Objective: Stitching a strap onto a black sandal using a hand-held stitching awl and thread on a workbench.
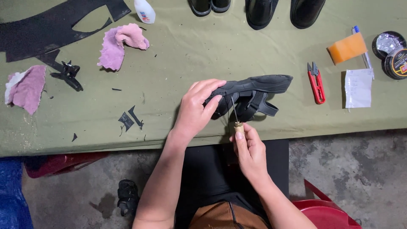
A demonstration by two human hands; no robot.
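A black sandal [258, 87] lies on its side at the near edge of the olive-green table [178, 55], sole edge up and straps toward me. My left hand [197, 108] grips its heel end, fingers wrapped over the sole. My right hand [248, 146] holds an awl [235, 114] by its wooden handle. The thin metal needle points up into the sandal beside the straps.
Red thread snips [316, 82], an orange sponge [347, 48], a white paper slip [358, 87] and polish tins [392, 48] lie right. Pink rags [121, 44], a white bottle [144, 10], black scraps [129, 118] and a black cut sheet [46, 25] lie left. Black shoes [258, 10] stand at the far edge.
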